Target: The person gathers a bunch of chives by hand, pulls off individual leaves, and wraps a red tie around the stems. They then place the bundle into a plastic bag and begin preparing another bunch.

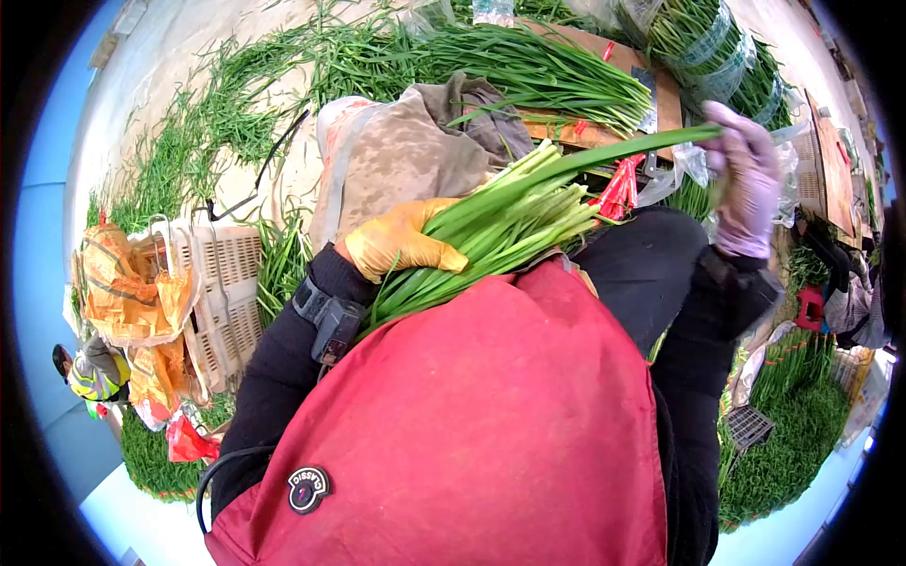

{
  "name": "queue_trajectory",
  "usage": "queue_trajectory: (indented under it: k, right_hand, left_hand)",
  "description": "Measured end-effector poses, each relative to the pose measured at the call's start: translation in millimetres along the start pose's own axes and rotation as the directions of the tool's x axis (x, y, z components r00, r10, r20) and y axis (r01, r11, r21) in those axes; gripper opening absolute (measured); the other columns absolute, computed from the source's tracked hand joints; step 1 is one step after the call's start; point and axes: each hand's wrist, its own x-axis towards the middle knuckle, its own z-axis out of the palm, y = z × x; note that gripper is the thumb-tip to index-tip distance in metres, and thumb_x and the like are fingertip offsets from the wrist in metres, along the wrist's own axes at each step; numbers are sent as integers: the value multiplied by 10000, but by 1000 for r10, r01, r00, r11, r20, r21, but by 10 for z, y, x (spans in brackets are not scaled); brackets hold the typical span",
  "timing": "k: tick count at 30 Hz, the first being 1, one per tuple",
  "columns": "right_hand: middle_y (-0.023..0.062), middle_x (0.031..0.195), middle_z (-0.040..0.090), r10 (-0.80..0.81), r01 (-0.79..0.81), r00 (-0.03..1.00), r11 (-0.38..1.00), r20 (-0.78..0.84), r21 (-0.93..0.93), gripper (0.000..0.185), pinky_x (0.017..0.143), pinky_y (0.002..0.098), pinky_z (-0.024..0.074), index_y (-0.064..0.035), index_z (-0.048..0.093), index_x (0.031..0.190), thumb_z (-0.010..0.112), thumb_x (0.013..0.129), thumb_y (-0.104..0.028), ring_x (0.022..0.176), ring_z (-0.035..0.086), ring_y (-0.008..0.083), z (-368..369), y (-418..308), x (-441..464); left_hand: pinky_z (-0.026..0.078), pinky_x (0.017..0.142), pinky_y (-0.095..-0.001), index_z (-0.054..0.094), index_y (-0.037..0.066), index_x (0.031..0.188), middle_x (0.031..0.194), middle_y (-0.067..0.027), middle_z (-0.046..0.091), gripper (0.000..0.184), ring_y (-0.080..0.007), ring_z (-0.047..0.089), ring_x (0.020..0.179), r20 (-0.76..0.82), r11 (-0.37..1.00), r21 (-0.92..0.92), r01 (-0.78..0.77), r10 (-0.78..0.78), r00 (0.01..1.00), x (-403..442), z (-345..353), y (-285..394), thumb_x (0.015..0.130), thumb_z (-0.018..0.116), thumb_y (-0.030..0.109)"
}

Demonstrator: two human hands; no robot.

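Sitting left of held stalks [533, 212] are a crate [222, 283] and bag [118, 292].

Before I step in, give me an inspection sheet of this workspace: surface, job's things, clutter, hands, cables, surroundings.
Surface: brown board, bearing a pile of chive-like greens.
Job's things: a bunch of chive-like stalks at the upper edge of the red apron; long leaves reach out from it.
Clutter: loose greens strewn over the pale floor; orange bag beside a cream plastic crate.
Hands: left hand, yellow-gloved, grips the bunch; right hand, lilac-gloved and blurred, holds the long leaves' end.
Cables: black cord beside the left sleeve.
Surroundings: blue wall; a person in a hi-vis vest at far left.
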Motion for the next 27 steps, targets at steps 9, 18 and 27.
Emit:
queue_trajectory:
  k: [9,18,27]
  right_hand:
    - [100,907,649,90,-85,993,995,-82,60,169,614,231,497,2,619,1062,577,908,-56,655,581,122,-1350,-169,-579]
    - [89,812,682,697,-130,533,627,479,-768,112,766,324,505,-32,707,848,643,773,-86,809,651,219,-147,660,-976]
    - [130,1111,664,530,-558,455,796,716,-234,519,953,313,447,-20,543,1290,518,773,-54,1015,626,200,732,1339,-801]
  left_hand:
    - [515,843,-283,494,-22,1264,1115,-81,636,548,-155,642,930,-135,991,-133,-19,1,991,-83,-325,-121,799,695,188]
    - [555,724,-273,541,-11,1213,993,-82,669,488,-149,669,803,-212,978,-130,-162,132,968,-234,-388,-38,823,650,262]
    - [553,781,-295,537,-18,1240,1054,-108,667,516,-178,668,869,-283,954,-174,-246,191,940,-310,-408,-26,828,645,274]
